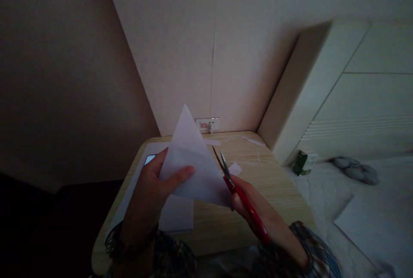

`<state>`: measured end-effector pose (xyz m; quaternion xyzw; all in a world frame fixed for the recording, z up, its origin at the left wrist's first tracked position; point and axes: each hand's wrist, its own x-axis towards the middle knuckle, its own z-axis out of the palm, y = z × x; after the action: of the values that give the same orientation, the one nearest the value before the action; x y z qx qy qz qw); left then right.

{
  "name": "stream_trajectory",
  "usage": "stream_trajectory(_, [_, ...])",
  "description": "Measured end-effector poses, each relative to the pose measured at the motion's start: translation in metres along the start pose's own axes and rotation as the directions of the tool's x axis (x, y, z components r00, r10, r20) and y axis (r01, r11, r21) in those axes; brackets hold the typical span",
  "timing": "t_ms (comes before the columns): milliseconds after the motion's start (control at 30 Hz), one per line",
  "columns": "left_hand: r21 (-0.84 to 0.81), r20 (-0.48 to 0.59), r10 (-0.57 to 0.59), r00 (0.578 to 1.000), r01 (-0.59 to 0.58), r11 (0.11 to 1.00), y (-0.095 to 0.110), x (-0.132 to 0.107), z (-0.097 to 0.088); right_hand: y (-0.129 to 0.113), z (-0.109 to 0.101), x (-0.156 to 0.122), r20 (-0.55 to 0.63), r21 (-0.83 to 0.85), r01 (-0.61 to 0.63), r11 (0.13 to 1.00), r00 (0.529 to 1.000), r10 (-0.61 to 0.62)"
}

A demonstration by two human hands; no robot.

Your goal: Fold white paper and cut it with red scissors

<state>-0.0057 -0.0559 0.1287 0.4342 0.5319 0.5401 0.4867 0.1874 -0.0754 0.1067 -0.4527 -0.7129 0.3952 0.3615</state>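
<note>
A folded sheet of white paper [190,153] in a triangle shape is held up above the wooden table, its point facing away from me. My left hand [153,183] grips its left side, thumb lying on top of the paper. Red-handled scissors [248,213] are in my right hand [264,209], their blades slightly apart and pointing up and away, just beside the paper's right edge. Fingers of that hand are close to the paper's lower right corner; whether they pinch it I cannot tell.
Paper scraps [253,141] lie on the wooden table [274,192]. White sheets [177,213] and a phone [149,159] rest at its left. Behind is a wall socket [208,124] with a plug. To the right, a bed holds a green-and-white box [303,162] and a grey object [355,169].
</note>
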Motion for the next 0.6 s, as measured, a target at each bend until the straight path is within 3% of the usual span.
stream_trajectory(200, [0.022,-0.024,0.042,0.999,-0.042,0.999,0.0,0.001,0.0,0.004,-0.001,-0.003,0.049,0.041,-0.045,0.998,0.998,0.043])
stream_trajectory(300, [-0.017,-0.057,0.065,0.996,-0.066,0.998,-0.002,0.003,-0.003,0.013,-0.003,-0.007,0.069,0.151,-0.101,0.983,0.993,0.092])
stream_trajectory(433, [-0.049,-0.082,0.093,0.992,-0.097,0.994,-0.002,0.005,-0.004,0.024,-0.005,-0.005,0.099,0.294,-0.09,0.952,0.993,0.063])
stream_trajectory(533, [-0.024,-0.107,0.085,0.991,-0.088,0.996,-0.002,0.005,-0.005,0.023,-0.004,0.002,0.111,0.374,-0.089,0.923,0.993,0.05])
stream_trajectory(600, [-0.009,-0.108,0.094,0.99,-0.096,0.995,-0.003,0.006,-0.006,0.017,-0.003,0.006,0.084,0.401,-0.134,0.906,0.99,0.109])
